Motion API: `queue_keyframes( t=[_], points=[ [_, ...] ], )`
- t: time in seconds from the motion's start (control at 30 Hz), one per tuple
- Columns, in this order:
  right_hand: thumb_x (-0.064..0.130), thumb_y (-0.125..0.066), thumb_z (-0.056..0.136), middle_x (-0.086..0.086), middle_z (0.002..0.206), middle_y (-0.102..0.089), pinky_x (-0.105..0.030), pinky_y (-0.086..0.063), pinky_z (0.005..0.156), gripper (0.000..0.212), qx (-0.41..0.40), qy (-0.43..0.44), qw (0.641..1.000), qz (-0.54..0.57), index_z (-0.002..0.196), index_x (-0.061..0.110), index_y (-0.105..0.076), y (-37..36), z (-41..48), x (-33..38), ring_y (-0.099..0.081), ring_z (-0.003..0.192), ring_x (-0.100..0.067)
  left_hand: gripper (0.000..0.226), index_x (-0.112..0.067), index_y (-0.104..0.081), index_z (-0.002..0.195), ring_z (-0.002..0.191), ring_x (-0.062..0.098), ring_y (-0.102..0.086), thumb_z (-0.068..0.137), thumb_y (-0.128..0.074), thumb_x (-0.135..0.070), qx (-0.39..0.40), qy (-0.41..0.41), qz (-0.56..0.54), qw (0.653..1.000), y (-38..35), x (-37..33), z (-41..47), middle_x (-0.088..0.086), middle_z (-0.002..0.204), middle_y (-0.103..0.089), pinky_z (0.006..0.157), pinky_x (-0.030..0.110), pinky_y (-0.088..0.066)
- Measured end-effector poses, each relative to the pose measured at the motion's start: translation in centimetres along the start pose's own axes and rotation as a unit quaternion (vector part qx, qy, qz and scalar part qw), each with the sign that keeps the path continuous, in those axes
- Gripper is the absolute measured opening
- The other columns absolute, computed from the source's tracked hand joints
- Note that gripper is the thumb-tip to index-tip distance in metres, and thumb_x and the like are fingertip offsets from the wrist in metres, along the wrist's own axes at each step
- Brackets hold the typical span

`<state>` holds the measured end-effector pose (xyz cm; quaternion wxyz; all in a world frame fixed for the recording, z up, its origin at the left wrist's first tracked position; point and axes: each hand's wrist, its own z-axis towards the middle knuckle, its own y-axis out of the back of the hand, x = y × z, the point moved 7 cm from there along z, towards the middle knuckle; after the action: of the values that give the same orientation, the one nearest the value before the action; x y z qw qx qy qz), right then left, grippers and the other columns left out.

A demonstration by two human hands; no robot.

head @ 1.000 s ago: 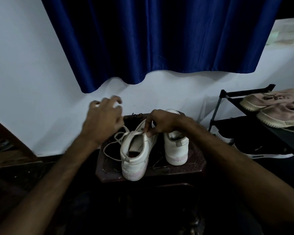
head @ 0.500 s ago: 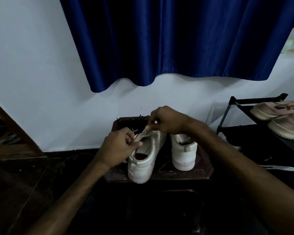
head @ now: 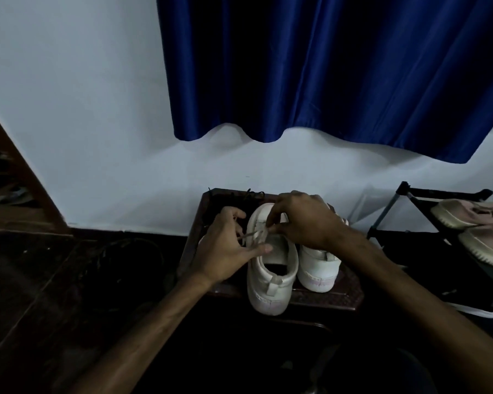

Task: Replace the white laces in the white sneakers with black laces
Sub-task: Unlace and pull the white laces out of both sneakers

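White leather low-top sneaker [head: 271, 268], heel toward camera, stands on the dark brown carved table [head: 342, 300]; taken as landmark. A thin white lace [head: 254, 234] runs out of its upper eyelets. The right hand [head: 305, 220] has its grip pinching the lace above the tongue. The left hand [head: 228, 245] has its grip pinching the free end at the sneaker's left side.

Judged: unlacing under way, early stage; no black lacing begun.

Second white sneaker [head: 319, 268] just beside on its right, lacing hidden. Tangled black laces [head: 239, 198] behind it, untouched, number unclear.

Count: sneakers two, hands two. Two pale pink shoes [head: 473, 214] on the black metal rack [head: 404, 191], well to its right.
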<state>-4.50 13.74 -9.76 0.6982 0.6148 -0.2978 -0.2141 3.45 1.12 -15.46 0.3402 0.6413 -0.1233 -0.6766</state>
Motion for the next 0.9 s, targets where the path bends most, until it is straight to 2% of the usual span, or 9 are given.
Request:
queue_keyframes(
  t=[0.13, 0.27, 0.37, 0.43, 0.5, 0.57, 0.63, 0.8, 0.9],
  points=[
    [0.036, -0.070, 0.079, 0.008, 0.111, -0.063, -0.043, -0.046, 0.090, 0.024, 0.035, -0.043, 0.998, -0.028, 0.103, 0.031, -0.071, -0.8, -0.1, 0.3, -0.053, 0.112, -0.014, 0.063, -0.024, -0.047, 0.099, 0.074, -0.002, -0.051, 0.060, -0.082, -0.059, -0.061, -0.004, 0.025, 0.998, 1.0, -0.2, -0.6, -0.013, 0.083, -0.051, 0.059, 0.026, -0.042],
    [0.024, -0.067, 0.080, 0.006, 0.107, -0.063, -0.044, -0.042, 0.095, 0.017, -0.047, -0.079, 0.995, -0.048, 0.096, 0.027, -0.071, -1.0, -0.6, 0.6, -0.053, 0.113, -0.018, 0.027, -0.028, -0.055, 0.071, 0.060, 0.003, -0.057, 0.075, -0.076, -0.044, -0.087, -0.027, 0.002, 0.996, -0.3, -0.8, -1.9, -0.011, 0.064, -0.059, 0.056, 0.033, -0.050],
    [0.032, -0.064, 0.085, 0.006, 0.107, -0.060, -0.047, -0.036, 0.097, 0.011, -0.074, -0.101, 0.986, -0.109, 0.094, 0.028, -0.069, -1.7, -1.4, 0.3, -0.049, 0.114, -0.019, 0.024, -0.024, -0.057, 0.075, 0.061, 0.004, -0.058, 0.082, -0.073, -0.041, -0.096, -0.035, -0.071, 0.992, -1.4, -0.8, -2.6, -0.010, 0.064, -0.059, 0.054, 0.025, -0.047],
    [0.037, -0.063, 0.087, 0.007, 0.108, -0.055, -0.046, -0.034, 0.095, 0.011, -0.040, -0.083, 0.991, -0.102, 0.094, 0.031, -0.069, -2.2, -1.5, 0.0, -0.047, 0.112, -0.018, 0.024, -0.020, -0.059, 0.084, 0.063, 0.002, -0.059, 0.083, -0.072, -0.039, -0.104, -0.023, -0.111, 0.988, -1.8, -0.4, -3.0, -0.010, 0.066, -0.059, 0.054, 0.014, -0.041],
    [0.043, -0.066, 0.086, 0.007, 0.108, -0.052, -0.041, -0.036, 0.093, 0.006, 0.045, -0.031, 0.998, 0.005, 0.087, 0.037, -0.067, -2.1, -1.6, -0.3, -0.046, 0.106, -0.014, 0.024, -0.018, -0.057, 0.090, 0.061, -0.001, -0.057, 0.084, -0.071, -0.036, -0.123, -0.019, -0.113, 0.986, -2.1, -0.3, -3.3, -0.012, 0.062, -0.056, 0.051, 0.009, -0.035],
    [0.039, -0.070, 0.086, 0.004, 0.108, -0.054, -0.028, -0.043, 0.088, 0.008, 0.149, 0.006, 0.980, 0.131, 0.081, 0.041, -0.064, -1.0, -1.9, -0.6, -0.053, 0.099, -0.011, 0.023, -0.019, -0.056, 0.090, 0.058, 0.000, -0.056, 0.085, -0.070, -0.037, -0.152, -0.020, -0.122, 0.981, -2.4, -0.5, -3.7, -0.014, 0.059, -0.054, 0.051, 0.011, -0.036],
    [0.034, -0.072, 0.085, 0.005, 0.106, -0.056, -0.018, -0.045, 0.082, 0.009, 0.168, -0.012, 0.970, 0.176, 0.079, 0.038, -0.066, 0.6, -2.0, -1.6, -0.056, 0.096, -0.009, 0.023, -0.023, -0.059, 0.092, 0.061, 0.001, -0.059, 0.087, -0.065, -0.044, -0.171, -0.023, -0.138, 0.975, -3.1, -0.8, -4.5, -0.014, 0.064, -0.059, 0.052, 0.018, -0.045],
    [0.052, -0.069, 0.081, 0.022, 0.107, -0.051, -0.048, -0.037, 0.101, 0.012, 0.139, -0.035, 0.989, 0.025, 0.086, 0.041, -0.072, -1.3, -1.2, -2.8, -0.043, 0.110, -0.005, 0.026, -0.029, -0.057, 0.093, 0.060, 0.003, -0.060, 0.087, -0.056, -0.054, -0.203, -0.039, -0.147, 0.967, -4.6, -1.4, -6.2, -0.011, 0.065, -0.062, 0.052, 0.026, -0.048],
    [0.043, -0.072, 0.081, 0.024, 0.104, -0.051, -0.043, -0.039, 0.101, 0.007, 0.105, 0.006, 0.993, 0.057, 0.078, 0.037, -0.072, -0.5, -1.9, -2.0, -0.046, 0.107, -0.001, 0.028, -0.026, -0.055, 0.090, 0.053, 0.008, -0.056, 0.083, -0.056, -0.053, -0.223, -0.028, -0.150, 0.963, -4.9, -1.3, -6.1, -0.007, 0.057, -0.056, 0.049, 0.032, -0.046]
  ],
)
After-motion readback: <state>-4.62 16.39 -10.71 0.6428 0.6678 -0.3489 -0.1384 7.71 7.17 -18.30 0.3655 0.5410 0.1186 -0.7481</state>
